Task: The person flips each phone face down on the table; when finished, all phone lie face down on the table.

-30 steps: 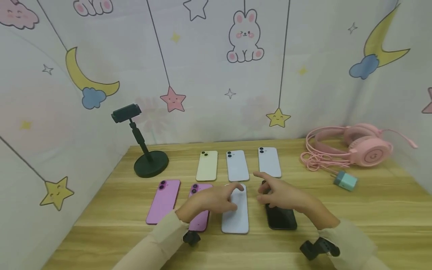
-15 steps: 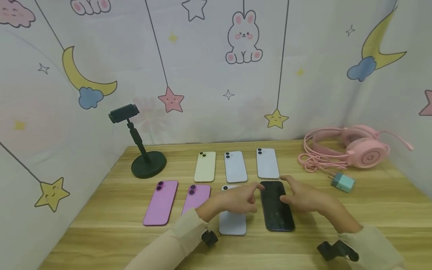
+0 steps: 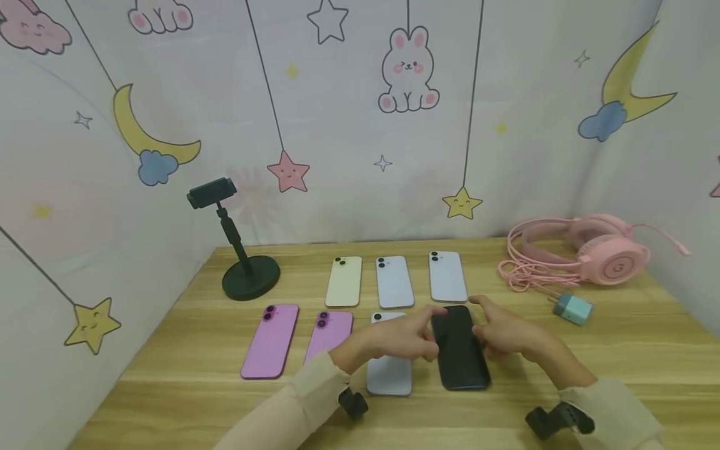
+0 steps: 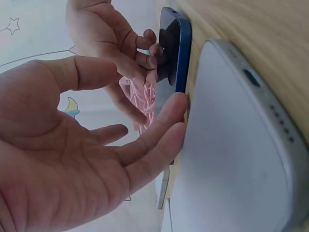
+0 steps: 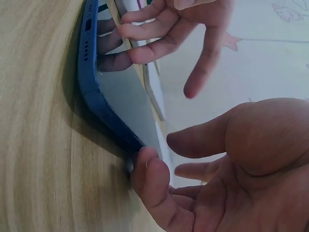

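A phone with a dark screen and blue frame (image 3: 460, 350) lies face up on the wooden table, between my two hands. My left hand (image 3: 406, 337) is at its left side, fingers loosely extended, fingertips right at its edge and over the white phone (image 3: 390, 377) beside it. In the left wrist view that white phone (image 4: 231, 150) lies back up, close under the fingers. On the other side, my right hand (image 3: 509, 331) has its fingertips at the dark phone's right edge. The right thumb (image 5: 198, 140) stands apart from the phone in the right wrist view.
Two pink phones (image 3: 271, 340) (image 3: 329, 334) lie to the left. Behind are a pale yellow phone (image 3: 344, 281) and two white phones (image 3: 395, 281) (image 3: 447, 276). A black stand (image 3: 250, 277), a pink headset (image 3: 610, 256) and a teal charger plug (image 3: 572, 308) sit farther out.
The right hand has moved right, off the dark phone's screen to its right edge. My left hand has moved right from above the white phone to the dark phone's left edge.
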The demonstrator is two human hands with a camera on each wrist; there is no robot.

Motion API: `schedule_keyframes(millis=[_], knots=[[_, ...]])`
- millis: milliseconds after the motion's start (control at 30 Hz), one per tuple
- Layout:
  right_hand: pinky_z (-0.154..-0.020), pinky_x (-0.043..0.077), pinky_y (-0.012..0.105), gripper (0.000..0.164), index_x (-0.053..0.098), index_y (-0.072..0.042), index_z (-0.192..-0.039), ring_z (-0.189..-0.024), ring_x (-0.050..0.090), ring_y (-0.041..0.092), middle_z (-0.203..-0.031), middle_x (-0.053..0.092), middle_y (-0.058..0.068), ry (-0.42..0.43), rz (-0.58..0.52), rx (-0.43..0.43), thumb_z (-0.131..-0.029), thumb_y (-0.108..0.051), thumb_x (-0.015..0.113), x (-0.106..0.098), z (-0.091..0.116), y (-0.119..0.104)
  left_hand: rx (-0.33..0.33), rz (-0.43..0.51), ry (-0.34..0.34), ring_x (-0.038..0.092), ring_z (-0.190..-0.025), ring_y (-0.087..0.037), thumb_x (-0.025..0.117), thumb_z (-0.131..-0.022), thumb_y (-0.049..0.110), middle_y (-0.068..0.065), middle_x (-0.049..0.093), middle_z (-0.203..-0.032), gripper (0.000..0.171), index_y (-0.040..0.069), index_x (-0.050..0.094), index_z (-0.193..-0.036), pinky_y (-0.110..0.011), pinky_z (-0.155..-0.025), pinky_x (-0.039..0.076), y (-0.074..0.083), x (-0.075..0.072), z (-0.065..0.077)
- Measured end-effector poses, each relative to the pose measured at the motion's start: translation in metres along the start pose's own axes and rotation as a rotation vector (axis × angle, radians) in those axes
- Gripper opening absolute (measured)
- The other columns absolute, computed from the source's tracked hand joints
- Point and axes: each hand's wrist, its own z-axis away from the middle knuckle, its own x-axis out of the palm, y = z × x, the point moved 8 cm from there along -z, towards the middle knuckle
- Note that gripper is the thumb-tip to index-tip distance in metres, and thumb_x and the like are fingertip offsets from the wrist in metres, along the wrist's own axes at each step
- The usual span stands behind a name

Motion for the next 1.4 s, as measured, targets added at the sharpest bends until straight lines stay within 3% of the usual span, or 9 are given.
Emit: schedule_keyframes(millis=[200,433,700,833,967,1233,1400], knots=[[-0.049,0.042,0.026,0.063,0.011,0.001,-0.154,-0.05,0.047,0.013,-0.068,0.052,0.006,0.006,-0.03,-0.033,-0.101,0.0,0.044,-0.006,-0.004,-0.005,0.016,0.0,0.008,0.058,-0.08,-0.009,0.064,-0.087,0.007,-0.002,0.069,-0.091,0.082,0.013,0.02,-0.156,-0.023,-0.072,0.045,0.004,-0.001,0.0],[-0.06,0.053,0.036,0.06,0.013,-0.003,-0.156,-0.068,0.062,0.021,-0.079,0.063,0.011,0.006,-0.108,-0.11,-0.102,0.001,0.04,-0.007,-0.006,-0.02,-0.002,0.028,0.006,0.063,-0.106,-0.016,0.067,-0.094,0.02,-0.013,0.063,-0.123,0.083,0.022,0.016,-0.159,-0.033,-0.088,0.048,0.002,0.003,0.0],[-0.068,0.054,0.04,0.069,0.013,-0.002,-0.157,-0.073,0.063,0.024,-0.081,0.065,0.011,0.056,-0.06,-0.204,-0.097,0.007,0.047,0.002,-0.004,-0.034,0.02,0.019,-0.007,0.06,-0.115,-0.019,0.067,-0.097,0.03,-0.014,0.06,-0.13,0.085,0.03,0.01,-0.16,-0.032,-0.092,0.047,0.003,0.006,-0.001],[-0.071,0.053,0.041,0.077,0.011,0.001,-0.157,-0.078,0.064,0.025,-0.09,0.066,0.014,0.024,-0.056,-0.19,-0.094,0.004,0.055,0.006,-0.003,-0.03,0.071,0.013,-0.033,0.059,-0.115,-0.015,0.067,-0.097,0.031,-0.013,0.053,-0.136,0.087,0.03,0.006,-0.16,-0.028,-0.092,0.047,0.009,0.007,-0.002],[-0.075,0.055,0.042,0.085,0.006,0.0,-0.157,-0.087,0.066,0.026,-0.104,0.065,0.019,-0.029,-0.072,-0.12,-0.095,-0.006,0.064,0.01,-0.004,-0.023,0.103,-0.035,-0.025,0.055,-0.118,-0.013,0.068,-0.096,0.026,-0.015,0.043,-0.145,0.084,0.023,0.012,-0.159,-0.025,-0.093,0.045,0.012,0.005,-0.002],[-0.08,0.056,0.05,0.089,0.005,-0.004,-0.158,-0.105,0.064,0.035,-0.13,0.047,0.035,-0.051,-0.097,-0.056,-0.095,-0.01,0.068,0.008,-0.003,-0.016,0.043,-0.102,0.0,0.047,-0.13,-0.016,0.069,-0.095,0.028,-0.018,0.034,-0.155,0.08,0.015,0.021,-0.157,-0.027,-0.1,0.042,0.004,0.003,-0.003],[-0.08,0.056,0.051,0.089,0.006,-0.007,-0.159,-0.107,0.062,0.036,-0.134,0.042,0.036,-0.036,-0.082,-0.046,-0.095,-0.01,0.068,0.005,-0.003,-0.012,0.046,-0.201,0.005,0.039,-0.138,-0.017,0.067,-0.097,0.032,-0.018,0.032,-0.157,0.077,0.013,0.022,-0.157,-0.029,-0.107,0.037,-0.001,0.004,-0.01]])
